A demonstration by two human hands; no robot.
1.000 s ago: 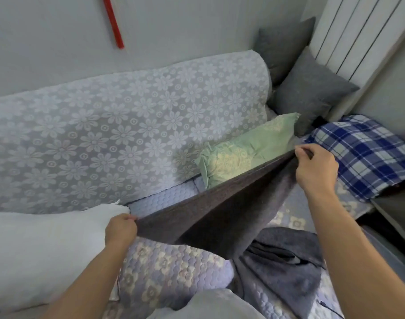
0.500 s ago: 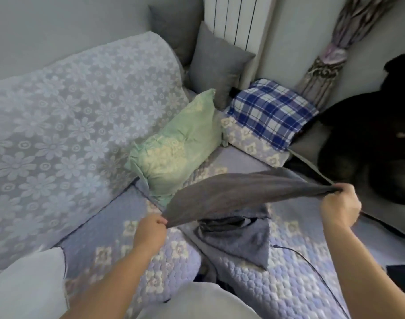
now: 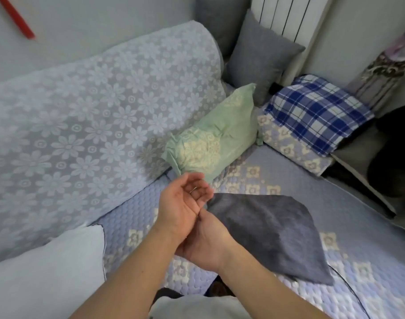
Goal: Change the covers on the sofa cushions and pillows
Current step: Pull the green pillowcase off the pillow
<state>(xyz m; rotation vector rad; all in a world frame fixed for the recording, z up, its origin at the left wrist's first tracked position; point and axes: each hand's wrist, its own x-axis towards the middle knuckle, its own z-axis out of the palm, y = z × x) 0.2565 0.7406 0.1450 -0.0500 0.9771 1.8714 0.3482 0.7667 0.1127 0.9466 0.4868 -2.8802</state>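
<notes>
Over quilted sofa seat [image 3: 137, 217], left hand [image 3: 183, 203] palm-up, touching right hand [image 3: 206, 242].

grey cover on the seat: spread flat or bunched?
Spread flat. The grey cover lies as one smooth sheet on the quilted seat, with no bunching or hump visible. Neither the left hand nor the right hand grips it.

Grey cover [image 3: 273, 233]: matt, napped cloth. Sofa seat [image 3: 335, 203]: quilted cloth. Green pillow [image 3: 215, 143]: crinkled, faintly glossy.
</notes>
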